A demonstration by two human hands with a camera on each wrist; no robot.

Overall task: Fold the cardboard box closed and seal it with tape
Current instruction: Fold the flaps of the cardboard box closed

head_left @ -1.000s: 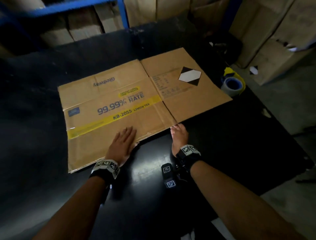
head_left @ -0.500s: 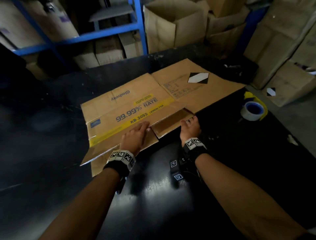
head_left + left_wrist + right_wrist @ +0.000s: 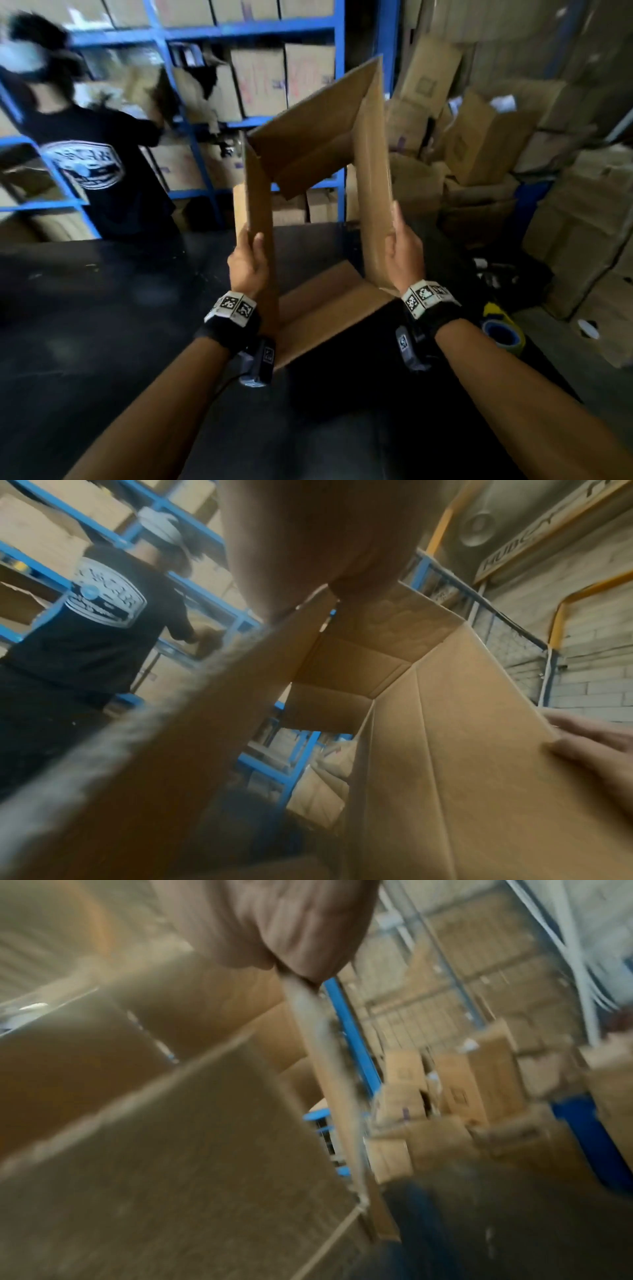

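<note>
Clearly, one cardboard box (image 3: 318, 212) was in hand, opened into a hollow four-walled sleeve of plain brown corrugated board, raised above the black table (image 3: 102, 325) with its lowest corner near or on the tabletop. Both ends stood open, so shelves showed straight through it; creased flaps hung loose at the far end. Two hands held it. The left hand (image 3: 248, 263) gripped the box's left wall, thumb on the inner face and fingers wrapped behind the edge. The right hand (image 3: 402, 253) gripped the right wall the same way, thumb lying along the board's near edge. From the left wrist view the right hand's fingers (image 3: 589, 739) were pressed flat on that wall's inner face. The right wrist view was blurred, showing only a palm pinching a fuzzy cut edge.

Right of the box, one roll of tape (image 3: 501, 334) lay flat on the table near its edge, a blue-cored ring with a yellow rim, partly hidden behind the right wrist. Each wrist carried one black band with checkered white marker tiles.

Beyond the box stood blue metal shelving (image 3: 337, 102) packed with brown cartons. Left of the box, across the table, another person in a black printed shirt (image 3: 92, 164) faced the shelves. Right of the box, many loose cartons (image 3: 479, 144) were heaped on the floor, some dented and open.
</note>
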